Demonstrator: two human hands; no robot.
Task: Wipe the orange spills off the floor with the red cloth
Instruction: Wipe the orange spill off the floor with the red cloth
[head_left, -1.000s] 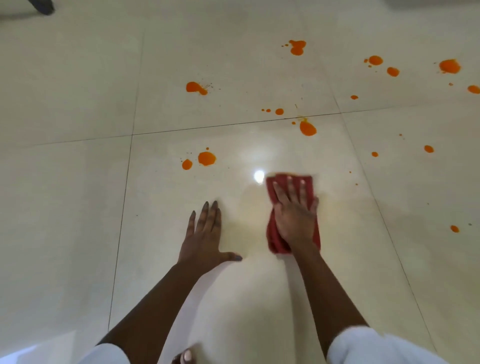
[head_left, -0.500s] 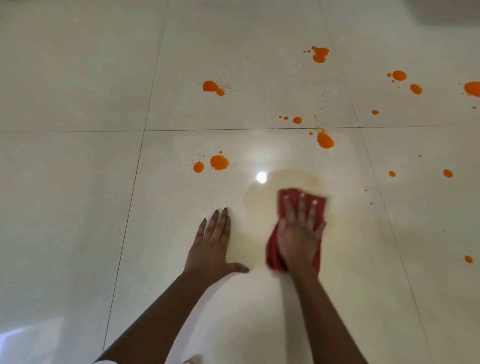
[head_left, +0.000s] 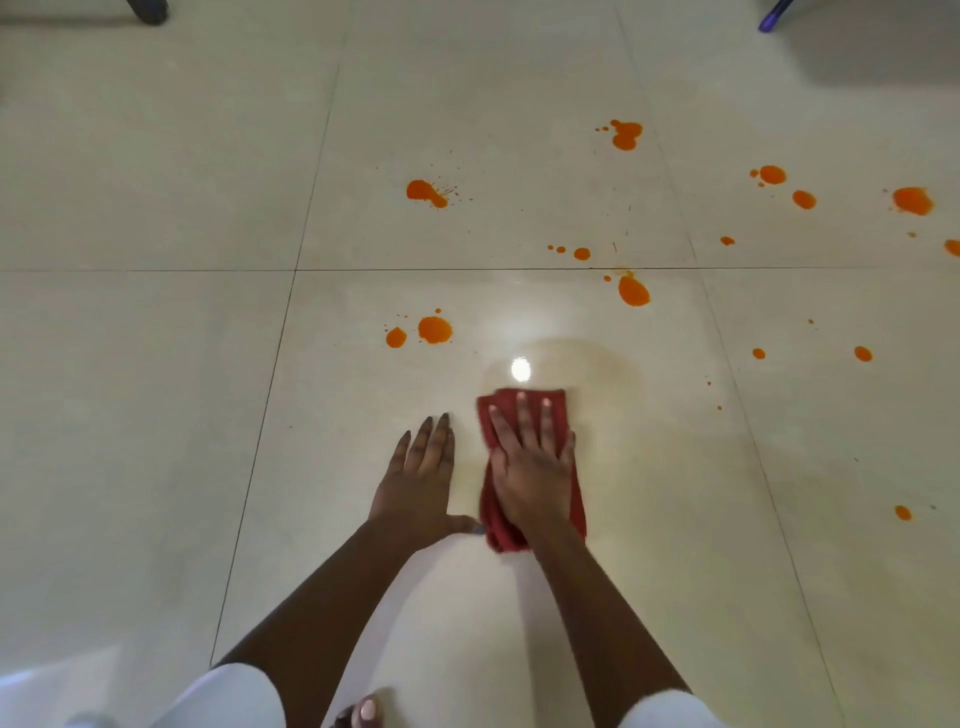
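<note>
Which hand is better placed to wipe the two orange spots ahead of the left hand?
Right. The right hand presses flat on the cloth, which lies near the spots; the left hand rests flat on bare floor and holds nothing.

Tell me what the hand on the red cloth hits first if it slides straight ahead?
Probably nothing: ahead of the right hand and red cloth lies only a faint smear on floor. Nearest orange spills sit off to both sides.

Cream tiled floor (head_left: 156, 415): red cloth (head_left: 496, 519) flat under right hand (head_left: 530, 467), left hand (head_left: 421, 483) flat beside it, orange spills (head_left: 435, 329) scattered beyond the fingertips.
</note>
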